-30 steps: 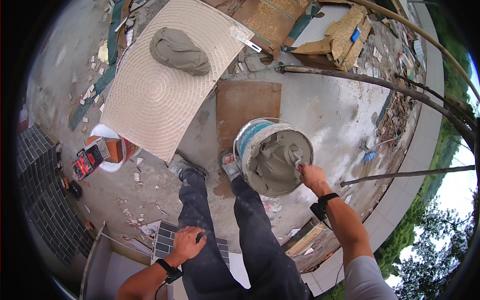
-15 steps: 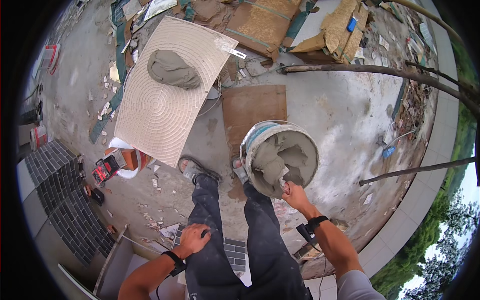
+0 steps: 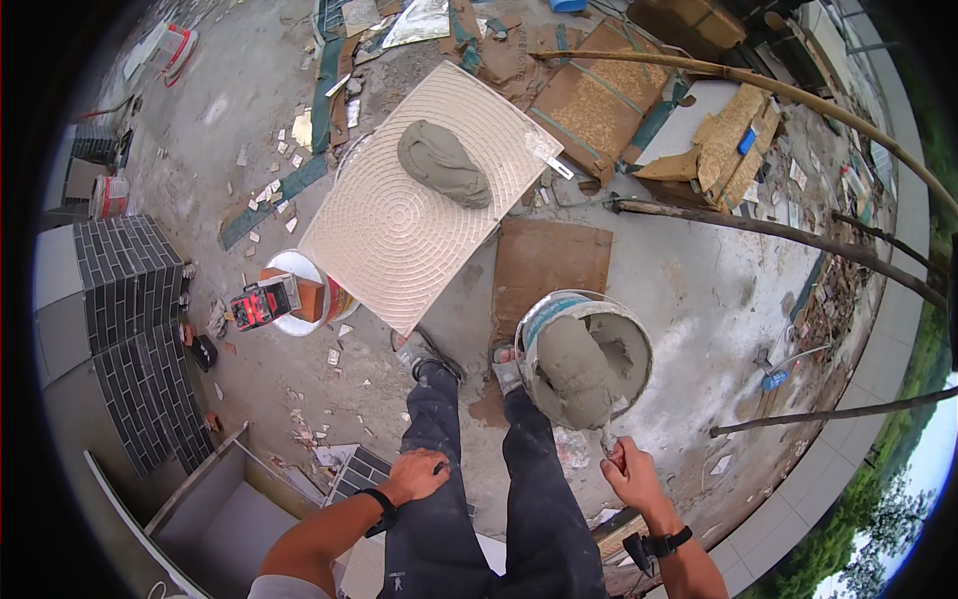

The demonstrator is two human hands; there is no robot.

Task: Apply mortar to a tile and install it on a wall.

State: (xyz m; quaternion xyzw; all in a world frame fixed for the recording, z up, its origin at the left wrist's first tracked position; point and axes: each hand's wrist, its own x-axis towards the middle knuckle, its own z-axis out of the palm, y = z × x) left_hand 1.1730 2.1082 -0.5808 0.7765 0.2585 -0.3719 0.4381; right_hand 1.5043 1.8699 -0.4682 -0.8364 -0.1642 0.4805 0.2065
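Note:
My right hand [image 3: 631, 472] grips the short handle of a trowel [image 3: 608, 439] at the near rim of a bucket [image 3: 533, 329]. A large heap of grey mortar [image 3: 574, 374] lies over the trowel's blade, which is hidden, and more mortar sits inside the bucket. On my left thigh rests my left hand [image 3: 417, 474], fingers curled, with a small dark thing at them that I cannot make out. Ahead to the left lies a beige ridged tile [image 3: 384, 225], carrying a mound of grey mortar [image 3: 444, 165].
A red-and-black power tool [image 3: 261, 304] sits on a white bucket [image 3: 297, 262] at the left. Flattened cardboard [image 3: 552, 255] lies beyond the mortar bucket. Wooden poles [image 3: 768, 232] reach in from the right. Dark brick-patterned tiling [image 3: 135, 339] stands at the far left.
My right hand has drawn back toward me with the trowel, and a bigger rounded heap of mortar has risen in the bucket. My left hand stays on my thigh. The view has shifted.

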